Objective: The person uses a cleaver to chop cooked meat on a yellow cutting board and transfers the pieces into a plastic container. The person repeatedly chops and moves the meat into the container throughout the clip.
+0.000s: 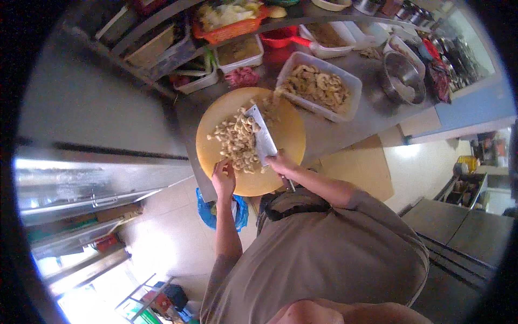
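A round yellow cutting board (210, 121) lies before me on a metal worktop. My right hand (282, 163) grips a cleaver (265, 139), its broad blade slanting up and left across the board. Against the blade's left side rests a heap of pale brown chopped pieces (238, 141), which look like mushrooms. A few larger pieces sit by the blade's far end, and more bits lie to its right. My left hand (223, 176) is at the board's near left edge, fingers bent beside the heap. Whether these fingers pinch a piece cannot be made out.
Behind the board stands a plastic tub (319, 87) of similar pieces, with a steel bowl (404, 79) farther right. Pink strips (241, 77) lie beyond the board. An orange basket (230, 28) sits on a shelf above. Below my left forearm hangs a blue plastic bag (206, 216).
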`<state>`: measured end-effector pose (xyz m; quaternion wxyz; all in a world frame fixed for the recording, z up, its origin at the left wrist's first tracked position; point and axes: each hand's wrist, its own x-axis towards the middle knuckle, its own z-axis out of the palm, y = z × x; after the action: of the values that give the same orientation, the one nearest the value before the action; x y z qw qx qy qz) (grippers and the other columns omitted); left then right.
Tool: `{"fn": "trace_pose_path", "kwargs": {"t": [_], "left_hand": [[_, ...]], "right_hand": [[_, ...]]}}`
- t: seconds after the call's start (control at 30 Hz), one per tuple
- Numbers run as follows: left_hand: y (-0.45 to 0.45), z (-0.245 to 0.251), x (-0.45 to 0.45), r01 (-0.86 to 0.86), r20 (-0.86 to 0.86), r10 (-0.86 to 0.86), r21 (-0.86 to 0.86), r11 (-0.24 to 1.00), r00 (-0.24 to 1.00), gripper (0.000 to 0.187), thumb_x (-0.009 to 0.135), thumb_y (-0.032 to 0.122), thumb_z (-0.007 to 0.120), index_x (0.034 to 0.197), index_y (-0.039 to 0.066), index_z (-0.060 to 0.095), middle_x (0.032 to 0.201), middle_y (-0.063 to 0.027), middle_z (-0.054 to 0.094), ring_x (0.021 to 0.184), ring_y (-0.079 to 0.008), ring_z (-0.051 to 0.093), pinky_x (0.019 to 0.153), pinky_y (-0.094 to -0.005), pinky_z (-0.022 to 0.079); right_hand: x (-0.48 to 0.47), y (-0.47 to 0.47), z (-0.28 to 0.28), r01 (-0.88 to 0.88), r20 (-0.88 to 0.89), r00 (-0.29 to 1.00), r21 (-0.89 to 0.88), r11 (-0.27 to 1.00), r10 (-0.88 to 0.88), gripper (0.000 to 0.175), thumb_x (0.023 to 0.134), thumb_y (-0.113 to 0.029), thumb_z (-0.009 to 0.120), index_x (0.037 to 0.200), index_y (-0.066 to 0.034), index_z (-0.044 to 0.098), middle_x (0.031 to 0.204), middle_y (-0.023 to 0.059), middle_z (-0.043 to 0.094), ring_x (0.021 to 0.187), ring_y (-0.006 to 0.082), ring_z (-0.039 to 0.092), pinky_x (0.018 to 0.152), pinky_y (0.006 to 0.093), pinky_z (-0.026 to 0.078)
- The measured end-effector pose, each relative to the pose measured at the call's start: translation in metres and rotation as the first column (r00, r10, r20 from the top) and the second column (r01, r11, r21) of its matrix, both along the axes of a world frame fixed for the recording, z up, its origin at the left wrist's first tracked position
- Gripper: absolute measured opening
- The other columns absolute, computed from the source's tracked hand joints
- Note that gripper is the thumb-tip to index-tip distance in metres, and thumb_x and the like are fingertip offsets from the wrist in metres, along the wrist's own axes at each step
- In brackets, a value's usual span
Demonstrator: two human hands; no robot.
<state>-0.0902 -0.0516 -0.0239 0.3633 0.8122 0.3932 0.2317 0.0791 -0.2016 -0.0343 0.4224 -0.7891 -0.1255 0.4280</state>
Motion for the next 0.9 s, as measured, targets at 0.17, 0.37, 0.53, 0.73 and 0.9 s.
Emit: {"fn": "trace_pose_path", "kwargs": {"t": [0.17, 0.37, 0.53, 0.73, 0.9], "left_hand": [[0.024, -0.008, -0.008, -0.029, 0.03, 0.029, -0.022, 0.999, 0.999, 0.014, 0.087, 0.007, 0.062, 0.099, 0.004, 0.068, 0.09, -0.0128, 0.067, 0.073, -0.0244, 0.067, 0.066, -0.0358, 0.053], [0.041, -0.02, -0.024, -0.176, 0.077, 0.179, -0.054, 0.983, 0.981, 0.012, 0.088, 0.008, 0.064, 0.099, 0.003, 0.068, 0.09, -0.0124, 0.067, 0.071, -0.0208, 0.067, 0.061, -0.0318, 0.052], [0.059, 0.002, -0.015, -0.276, 0.111, 0.277, -0.025, 0.961, 0.954, 0.012, 0.091, 0.006, 0.063, 0.101, 0.003, 0.067, 0.091, -0.011, 0.067, 0.073, -0.0178, 0.065, 0.062, -0.0289, 0.052], [0.043, 0.039, 0.045, -0.216, 0.082, 0.213, 0.035, 0.976, 0.974, 0.012, 0.091, 0.009, 0.063, 0.102, 0.004, 0.067, 0.088, -0.0087, 0.068, 0.074, -0.0165, 0.066, 0.064, -0.0289, 0.052], [0.028, 0.063, 0.133, -0.036, -0.004, 0.036, 0.107, 0.994, 0.999, 0.016, 0.09, 0.012, 0.063, 0.104, 0.006, 0.068, 0.089, -0.0101, 0.068, 0.076, -0.0207, 0.067, 0.065, -0.0332, 0.053]], "right_hand": [[0.004, 0.005, -0.018, -0.281, 0.763, 0.561, -0.19, 0.941, 0.322, 0.042, 0.089, -0.037, 0.065, 0.082, 0.0048, 0.064, 0.058, 0.0188, 0.06, 0.05, 0.031, 0.061, 0.05, 0.0427, 0.049], [0.039, -0.02, 0.006, -0.336, 0.714, 0.628, -0.112, 0.935, 0.311, 0.027, 0.086, -0.021, 0.058, 0.073, 0.001, 0.066, 0.067, 0.0215, 0.062, 0.071, 0.0385, 0.067, 0.067, 0.0532, 0.05], [0.063, -0.033, 0.035, -0.75, 0.511, 0.346, -0.354, 0.559, 0.787, 0.027, 0.084, -0.027, 0.059, 0.08, -0.0032, 0.07, 0.072, 0.0206, 0.066, 0.07, 0.0387, 0.067, 0.066, 0.0525, 0.051], [0.075, 0.002, 0.01, -0.881, 0.273, -0.217, -0.468, -0.068, 0.937, 0.02, 0.078, -0.018, 0.063, 0.075, 0.0012, 0.067, 0.074, 0.0192, 0.065, 0.072, 0.0364, 0.066, 0.06, 0.0511, 0.052], [0.091, 0.013, 0.019, -0.887, 0.451, 0.292, -0.202, 0.415, 0.843, 0.016, 0.075, -0.011, 0.062, 0.077, 0.004, 0.067, 0.069, 0.0222, 0.063, 0.07, 0.0369, 0.066, 0.066, 0.0522, 0.054]]}}
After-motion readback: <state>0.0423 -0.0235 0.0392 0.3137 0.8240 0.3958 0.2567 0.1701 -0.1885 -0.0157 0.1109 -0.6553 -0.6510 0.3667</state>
